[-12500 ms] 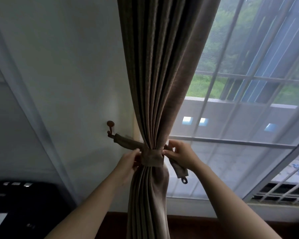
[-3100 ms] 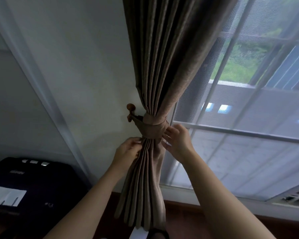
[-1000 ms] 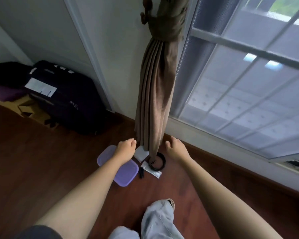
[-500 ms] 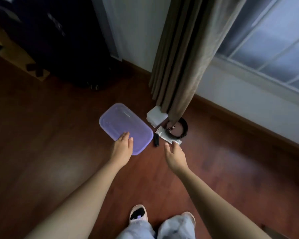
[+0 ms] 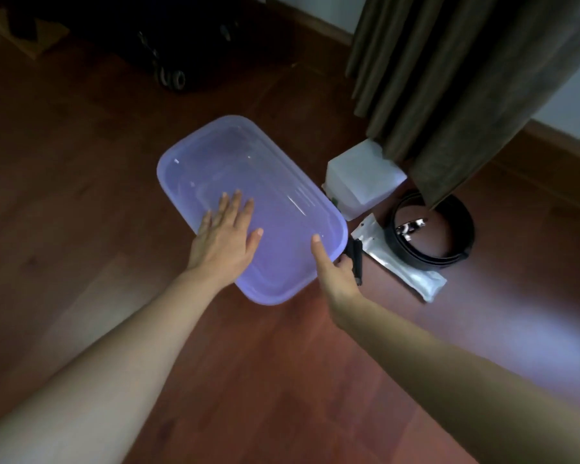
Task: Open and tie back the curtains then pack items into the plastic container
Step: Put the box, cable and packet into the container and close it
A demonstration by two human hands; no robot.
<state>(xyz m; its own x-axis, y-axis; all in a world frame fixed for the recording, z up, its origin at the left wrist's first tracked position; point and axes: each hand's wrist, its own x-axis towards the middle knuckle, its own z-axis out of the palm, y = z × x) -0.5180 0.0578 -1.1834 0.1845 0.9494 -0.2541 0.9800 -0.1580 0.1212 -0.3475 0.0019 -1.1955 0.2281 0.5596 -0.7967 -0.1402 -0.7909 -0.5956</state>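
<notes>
A purple plastic container [image 5: 248,169] with its lid on lies on the wooden floor. My left hand [image 5: 225,239] presses flat on the lid, fingers straight. My right hand [image 5: 335,276] grips the lid's near right corner, thumb on top and fingers curled under the rim. Right of the container lie a white box [image 5: 362,179], a silver sachet [image 5: 406,269], a coiled black belt [image 5: 432,256] and a small black object [image 5: 357,259] partly hidden by my right hand. The brown curtain [image 5: 449,78] hangs above them, its hem over the box and belt.
A dark wheeled suitcase [image 5: 171,72] stands against the wall at the back left, with cardboard [image 5: 24,38] beside it. A wooden skirting board [image 5: 556,145] runs along the right wall. Bare floor spreads to the left and in front.
I have left the tied curtain and bent down to the floor. My left hand moved onto the lid and my right hand took hold of its corner.
</notes>
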